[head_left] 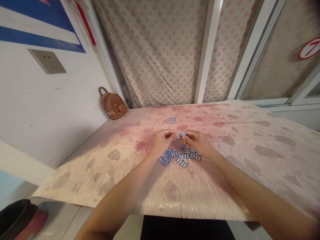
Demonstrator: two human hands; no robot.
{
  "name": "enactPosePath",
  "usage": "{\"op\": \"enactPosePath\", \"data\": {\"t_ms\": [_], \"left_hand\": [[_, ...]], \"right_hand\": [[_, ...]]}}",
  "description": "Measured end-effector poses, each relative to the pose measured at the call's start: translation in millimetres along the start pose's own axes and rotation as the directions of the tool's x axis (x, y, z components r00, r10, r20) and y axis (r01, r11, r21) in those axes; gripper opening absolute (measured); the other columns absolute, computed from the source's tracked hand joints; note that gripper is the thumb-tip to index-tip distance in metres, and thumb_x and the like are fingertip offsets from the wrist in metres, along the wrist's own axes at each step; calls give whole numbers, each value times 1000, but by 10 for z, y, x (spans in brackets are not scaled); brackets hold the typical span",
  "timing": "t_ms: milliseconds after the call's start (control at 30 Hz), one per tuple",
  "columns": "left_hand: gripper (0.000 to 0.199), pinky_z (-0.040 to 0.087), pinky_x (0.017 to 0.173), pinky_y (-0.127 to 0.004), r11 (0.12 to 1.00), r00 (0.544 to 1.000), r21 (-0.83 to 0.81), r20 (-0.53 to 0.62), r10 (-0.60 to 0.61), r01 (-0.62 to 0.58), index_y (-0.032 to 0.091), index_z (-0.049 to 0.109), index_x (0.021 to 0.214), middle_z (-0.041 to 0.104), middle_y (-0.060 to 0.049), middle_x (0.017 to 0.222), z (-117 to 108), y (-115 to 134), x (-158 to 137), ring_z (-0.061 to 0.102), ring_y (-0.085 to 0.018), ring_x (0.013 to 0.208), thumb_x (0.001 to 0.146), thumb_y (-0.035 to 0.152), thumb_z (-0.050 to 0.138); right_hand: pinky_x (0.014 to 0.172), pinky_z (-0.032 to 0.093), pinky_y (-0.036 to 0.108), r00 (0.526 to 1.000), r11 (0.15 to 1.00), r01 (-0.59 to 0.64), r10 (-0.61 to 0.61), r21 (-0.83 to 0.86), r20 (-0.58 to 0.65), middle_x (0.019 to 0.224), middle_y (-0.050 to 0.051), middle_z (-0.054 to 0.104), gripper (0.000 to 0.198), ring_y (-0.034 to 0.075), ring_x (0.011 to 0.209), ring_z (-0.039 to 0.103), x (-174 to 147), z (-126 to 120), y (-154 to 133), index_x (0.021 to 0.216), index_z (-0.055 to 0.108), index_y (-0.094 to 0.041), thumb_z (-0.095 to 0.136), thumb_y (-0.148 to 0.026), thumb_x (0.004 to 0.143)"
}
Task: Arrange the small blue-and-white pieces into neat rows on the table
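My left hand (163,141) and my right hand (199,141) meet over the middle of the table. Between their pinched fingertips is a small blue-and-white card piece (181,134), gripped from both sides; my fingers cover part of it. Just below my hands lies a loose heap of similar blue-edged pieces with white bars (174,153), some overlapping. One piece (181,162) rests at the near side of that heap. Farther back, several small pieces (172,120) are set out in a neat block. Their markings are too small to read.
A table covered with a pink, leaf-patterned cloth (120,176) spans the view. At its back left corner a small brown backpack (113,105) leans by the wall. Dotted curtains (160,53) hang behind the table. A dark bin-like container (21,218) is at lower left.
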State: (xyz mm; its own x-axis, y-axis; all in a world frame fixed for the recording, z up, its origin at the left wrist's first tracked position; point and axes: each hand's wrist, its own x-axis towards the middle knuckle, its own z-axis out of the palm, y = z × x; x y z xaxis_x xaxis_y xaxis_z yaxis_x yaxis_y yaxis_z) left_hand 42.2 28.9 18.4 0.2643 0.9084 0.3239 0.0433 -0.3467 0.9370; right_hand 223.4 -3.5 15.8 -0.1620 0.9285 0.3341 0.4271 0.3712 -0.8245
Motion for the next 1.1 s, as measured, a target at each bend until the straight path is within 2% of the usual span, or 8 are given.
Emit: {"op": "enactPosePath", "data": {"t_ms": [133,333,433,533,667,833,1000,1100], "left_hand": [[20,45,63,-25,1000,1000,21,-1,19,-19,15,76,82,73,-6,77,4,3,4,63,-15,68,79,34,69],[21,45,63,-24,1000,1000,18,22,7,-8,15,76,85,73,-6,79,-5,-27,25,62,-15,69,78,33,68],[18,44,59,-23,999,998,37,-63,1,2,15,75,78,72,-4,73,-81,-23,83,60,-13,63,76,32,69],[16,43,56,-22,999,985,49,-174,12,-3,15,73,72,70,-2,67,-239,-15,173,58,-12,59,72,30,70],[18,42,55,-21,999,961,38,-278,2,9,14,74,77,69,-2,68,-447,-37,267,56,-11,59,71,31,70],[17,43,59,-23,999,955,32,-297,3,7,15,74,76,70,-2,70,-481,-87,292,59,-12,62,71,31,70],[16,41,57,-22,997,960,75,-278,30,-10,15,74,77,70,-2,69,-428,-93,278,58,-12,60,72,29,68],[14,40,55,-22,997,962,81,-274,20,2,15,74,76,70,-1,68,-412,-64,262,58,-12,59,72,28,68]], "right_hand": [[51,41,26,999,996,-40,39,74,17,61,-1,63,27,12,49,54,-7,6,-43,67,56,-21,52,-36,89],[52,42,25,999,995,-46,46,89,10,62,-1,64,25,11,49,55,13,8,-10,68,56,-20,53,-36,88],[58,45,26,997,999,-33,32,-15,-66,67,-1,66,17,13,57,60,29,-39,83,76,61,-21,52,-30,87],[65,45,27,992,970,-61,32,-237,-124,73,0,68,12,16,68,63,31,-93,173,82,64,-22,53,-20,83],[69,45,29,998,902,-54,63,-428,7,81,5,68,6,18,75,63,16,-67,207,77,64,-21,61,-16,78],[84,46,34,987,873,114,-47,-474,151,95,9,64,16,23,93,60,-15,61,189,88,65,-19,60,-9,76],[83,45,35,982,851,140,-54,-507,181,96,10,63,22,24,92,59,-31,86,189,94,64,-18,56,-6,78],[80,44,34,983,858,151,-79,-491,164,89,9,63,19,22,87,59,-30,71,142,89,65,-19,55,-6,78]]}}
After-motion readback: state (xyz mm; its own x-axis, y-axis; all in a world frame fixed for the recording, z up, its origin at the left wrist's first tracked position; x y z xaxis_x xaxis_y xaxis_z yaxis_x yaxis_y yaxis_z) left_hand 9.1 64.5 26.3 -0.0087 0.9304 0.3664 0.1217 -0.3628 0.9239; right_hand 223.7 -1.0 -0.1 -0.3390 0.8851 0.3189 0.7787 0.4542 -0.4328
